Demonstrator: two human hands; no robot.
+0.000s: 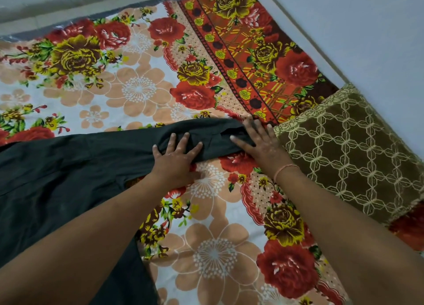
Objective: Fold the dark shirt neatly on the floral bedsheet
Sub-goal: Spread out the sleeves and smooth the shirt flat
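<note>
Head view: a brown cushion (348, 148) with a pale lattice pattern lies at the right edge of the bed, against the wall (367, 29), just beside the right hand (259, 144); nothing lies over the dark shirt (57, 178) except the person's own forearms, which cross its lower part; the shirt's body is spread flat at the left side of the floral bedsheet (137, 86), with one sleeve (213, 135) stretched toward the cushion. Both hands are released and flat; the left hand (176, 160) presses the middle of the sleeve with straight, spread fingers, its thumb on the sheet; the right hand presses the sleeve's end, thumb laid along the cloth; a pale thread (283, 169) circles the right wrist. The sheet shows red and yellow roses with a darker border band at the right; beyond its far edge runs light flooring (68, 1).
</note>
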